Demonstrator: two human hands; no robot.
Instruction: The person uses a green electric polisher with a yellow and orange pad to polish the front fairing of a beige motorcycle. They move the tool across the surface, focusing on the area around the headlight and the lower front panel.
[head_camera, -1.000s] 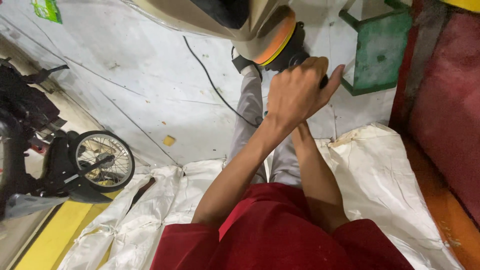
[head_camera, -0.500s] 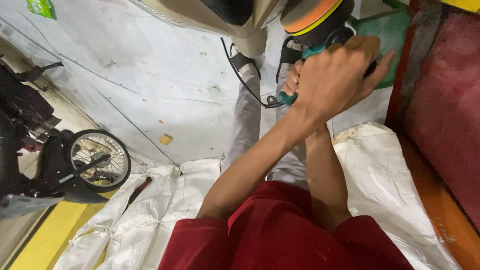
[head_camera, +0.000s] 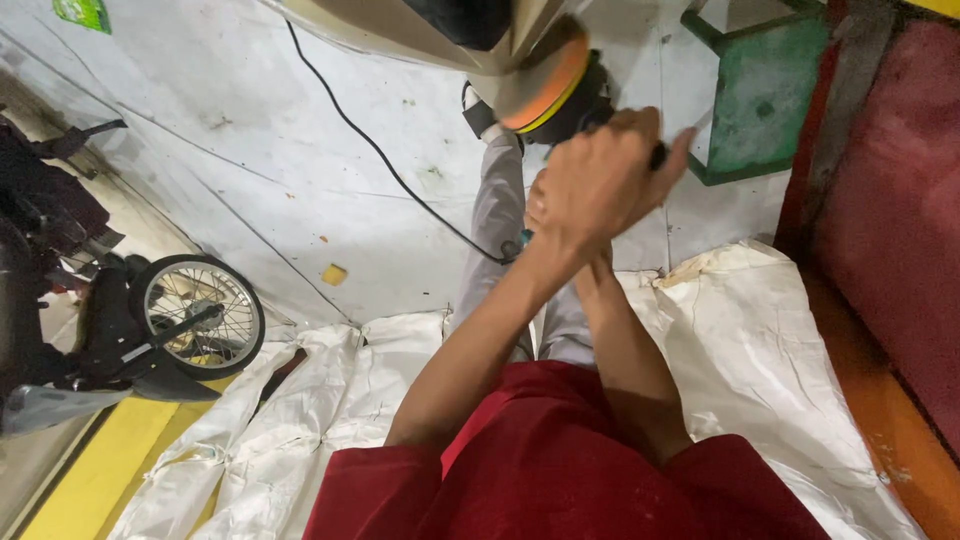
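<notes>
Far left: a parked motorbike (head_camera: 60, 300) stands at the frame's edge, its spoked wheel (head_camera: 198, 315) turned toward the middle; a yellow strip (head_camera: 95, 475) runs beside it along the floor's edge.
Floor: pale tiles (head_camera: 250, 170), with open room between the wheel and the legs; a small yellow scrap (head_camera: 334, 274) lies there alone.
Cord: a black cord (head_camera: 390, 170) crosses the tiles from the top edge down to the tool's tail near the wrists.
Sheet: a white sheet (head_camera: 330, 400) covers the floor under the person, its edge near the wheel and its right edge against the red wall.
Panel: a beige body panel (head_camera: 400, 30) hangs over the top edge.
Polisher: the polisher (head_camera: 575, 95) sits top centre, its orange pad (head_camera: 545, 80) pressed up to the panel's lower edge.
Left hand: the left hand (head_camera: 600, 180), grip clamped on the polisher's body.
Right hand: the right hand (head_camera: 540, 195) lies mostly hidden beneath the left; I cannot tell its grip.
Right: a green stand (head_camera: 760, 100) is just beside the hands, leaving little room; a red wall (head_camera: 890, 230) closes that side.
</notes>
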